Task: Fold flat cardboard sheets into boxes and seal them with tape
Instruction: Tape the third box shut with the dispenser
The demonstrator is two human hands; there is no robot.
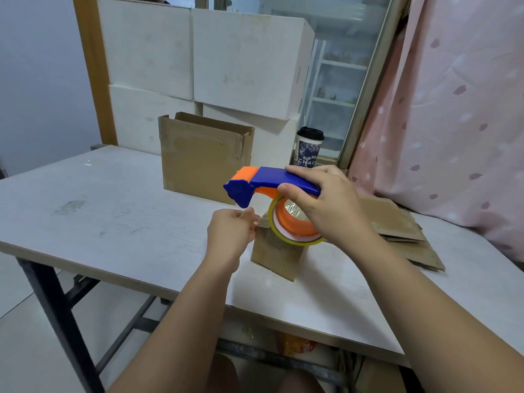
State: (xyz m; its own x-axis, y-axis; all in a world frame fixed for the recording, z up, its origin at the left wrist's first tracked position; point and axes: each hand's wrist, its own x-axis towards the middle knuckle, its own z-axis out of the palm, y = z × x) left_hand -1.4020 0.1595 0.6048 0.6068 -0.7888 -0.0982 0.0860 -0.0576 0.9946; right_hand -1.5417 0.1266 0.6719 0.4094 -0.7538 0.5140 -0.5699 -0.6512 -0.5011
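Note:
A small brown cardboard box [276, 255] stands on the white table [113, 211], near its front edge. My right hand [326, 202] grips a blue and orange tape dispenser [266, 182] just above the box; the yellowish tape roll [295, 228] hangs at the box's top. My left hand [234, 231] pinches the loose end of clear tape at the box's upper left corner. A larger open brown box [204, 157] stands behind.
Flat cardboard sheets [402, 231] lie in a pile at the right. A lidded paper cup [309, 147] stands at the back. White boxes [198, 58] are stacked against the far wall. A pink curtain [453, 123] hangs at the right.

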